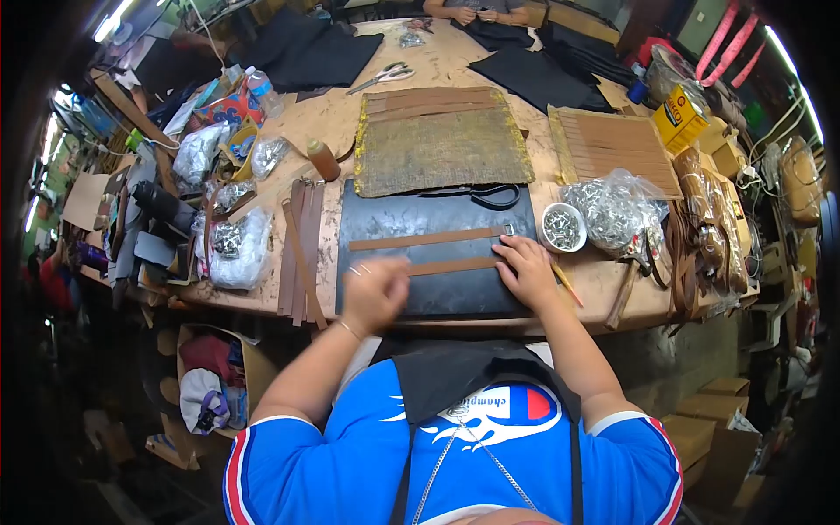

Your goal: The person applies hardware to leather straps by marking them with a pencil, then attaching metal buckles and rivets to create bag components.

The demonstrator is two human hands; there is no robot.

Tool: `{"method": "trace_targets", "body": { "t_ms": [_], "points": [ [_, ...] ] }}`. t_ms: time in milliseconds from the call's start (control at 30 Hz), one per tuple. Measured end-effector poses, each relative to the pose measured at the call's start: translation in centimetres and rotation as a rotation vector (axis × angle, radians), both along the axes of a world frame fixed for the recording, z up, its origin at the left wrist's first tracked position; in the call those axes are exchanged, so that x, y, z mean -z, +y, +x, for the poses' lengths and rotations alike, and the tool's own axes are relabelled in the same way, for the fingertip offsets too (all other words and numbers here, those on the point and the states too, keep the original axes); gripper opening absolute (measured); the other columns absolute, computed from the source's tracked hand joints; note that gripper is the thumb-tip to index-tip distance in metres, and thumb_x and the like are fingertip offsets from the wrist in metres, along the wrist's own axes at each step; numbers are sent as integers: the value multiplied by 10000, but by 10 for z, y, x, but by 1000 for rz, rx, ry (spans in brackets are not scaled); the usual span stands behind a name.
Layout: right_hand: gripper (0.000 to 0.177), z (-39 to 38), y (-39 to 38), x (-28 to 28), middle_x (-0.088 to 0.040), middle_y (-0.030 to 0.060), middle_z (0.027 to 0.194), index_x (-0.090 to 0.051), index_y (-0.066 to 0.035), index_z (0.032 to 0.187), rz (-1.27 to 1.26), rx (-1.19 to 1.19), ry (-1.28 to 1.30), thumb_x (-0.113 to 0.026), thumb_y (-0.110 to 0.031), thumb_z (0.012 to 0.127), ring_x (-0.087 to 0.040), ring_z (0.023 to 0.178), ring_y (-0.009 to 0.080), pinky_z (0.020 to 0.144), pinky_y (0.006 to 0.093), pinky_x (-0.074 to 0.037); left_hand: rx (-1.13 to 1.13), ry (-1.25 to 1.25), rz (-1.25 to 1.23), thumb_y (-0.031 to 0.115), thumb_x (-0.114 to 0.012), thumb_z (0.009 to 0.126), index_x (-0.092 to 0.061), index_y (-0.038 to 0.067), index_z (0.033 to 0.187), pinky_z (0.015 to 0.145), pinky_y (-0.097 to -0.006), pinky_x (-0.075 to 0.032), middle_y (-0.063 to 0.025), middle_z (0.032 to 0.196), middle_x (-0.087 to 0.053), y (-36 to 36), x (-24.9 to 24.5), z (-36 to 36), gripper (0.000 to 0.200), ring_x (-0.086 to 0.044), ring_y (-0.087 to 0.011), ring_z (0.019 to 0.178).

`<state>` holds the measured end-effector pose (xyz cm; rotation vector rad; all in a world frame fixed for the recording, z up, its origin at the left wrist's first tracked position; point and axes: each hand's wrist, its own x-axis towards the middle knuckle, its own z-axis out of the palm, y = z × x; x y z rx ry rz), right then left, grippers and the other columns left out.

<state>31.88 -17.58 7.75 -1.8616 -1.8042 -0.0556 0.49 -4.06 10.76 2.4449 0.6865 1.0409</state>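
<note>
Two brown leather straps lie across a black board [437,302]. The upper strap [420,239] has a small metal buckle [507,229] at its right end. My right hand [528,273] rests on the board with fingers spread, its fingertips at the right end of the lower strap [455,265]. Over the left end of that lower strap is my left hand [376,293], smeared by motion; whether its fingers grip the strap does not show. Black-handled scissors [495,198] lie at the board's far edge, partly under a worn, yellow-edged mat [442,153].
Right of the board stand a white bowl of metal fittings [563,227], a clear bag of fittings [617,210] and a hammer [623,293]. Leather strips [302,249] and a glue bottle [323,161] are left. A co-worker's hands [477,14] show at the far end.
</note>
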Motion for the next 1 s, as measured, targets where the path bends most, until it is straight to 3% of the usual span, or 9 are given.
{"method": "trace_targets", "body": {
  "t_ms": [100, 200, 400, 667, 800, 900, 933, 967, 1000],
  "points": [
    [342, -2, 0, -5, -648, 34, 1325, -713, -159, 1221, -8, 5, 17, -724, -219, 884, -571, 1276, 277, 1075, 453, -418, -527, -83, 13, 137, -654, 914, -659, 58, 1121, 904, -474, -487, -182, 1099, -676, 112, -3, -27, 221, -631, -387, 1054],
    [353, 0, 1, -5, -646, 35, 1329, -712, -159, 1222, -36, 5, 22, -733, -214, 873, -568, 1279, 276, 1075, 454, -413, -810, 333, 112, 219, -693, 908, -603, 56, 1305, 1078, -485, -433, -147, 1351, -604, 226, 18, -64, 438, -519, -358, 1298],
    [378, 2, 1, -4, -642, 32, 1346, -710, -165, 1234, -55, -8, 13, -746, -209, 861, -558, 1288, 283, 1079, 470, -403, -553, 725, 55, 218, -719, 880, -511, 105, 1467, 1226, -478, -320, -85, 1595, -429, 308, 25, -46, 633, -381, -305, 1474],
    [380, 2, -2, -12, -638, 80, 1351, -708, -136, 1245, -65, -23, -21, -740, -146, 866, -565, 1285, 318, 1055, 436, -438, -750, 836, -100, 263, -642, 925, -690, 108, 1209, 1054, -509, -479, -145, 1215, -718, 326, 23, -30, 327, -653, -378, 1187],
    [165, 8, -65, -19, -689, 130, 1033, -699, -76, 1007, 1, 14, 238, -744, -93, 849, -654, 984, 331, 850, 420, -519, -769, 670, 43, 321, -624, 953, -711, 126, 1103, 941, -520, -529, -162, 1138, -731, 336, -6, -48, 261, -686, -397, 1081],
    [219, 12, -189, -5, -570, 140, 753, -575, -83, 754, -410, -99, 186, -747, -181, 849, -592, 737, 374, 648, 490, -490, -781, 490, 22, 353, -628, 967, -699, 104, 1119, 909, -528, -531, -188, 1116, -723, 357, -23, -70, 300, -677, -416, 1069],
    [221, 9, -245, 13, -630, 139, 813, -618, -86, 780, -621, 2, 294, -712, -256, 884, -623, 793, 399, 686, 484, -515, -772, 415, 14, 367, -638, 967, -690, 94, 1138, 903, -528, -527, -200, 1110, -719, 357, -38, -76, 326, -671, -426, 1071],
    [270, -10, -296, 13, -726, 192, 1030, -736, -86, 946, -773, 325, 840, -689, -350, 911, -671, 992, 426, 840, 481, -541, -763, 338, 4, 381, -648, 967, -681, 85, 1157, 896, -529, -523, -212, 1105, -715, 354, -53, -78, 353, -665, -435, 1073],
    [270, -8, -303, 12, -726, 192, 1030, -736, -86, 946, -774, 331, 838, -689, -350, 911, -671, 992, 426, 840, 481, -541, -759, 335, -1, 381, -648, 967, -681, 85, 1157, 896, -529, -523, -212, 1105, -715, 347, -68, -78, 353, -665, -435, 1073]
  ]
}}
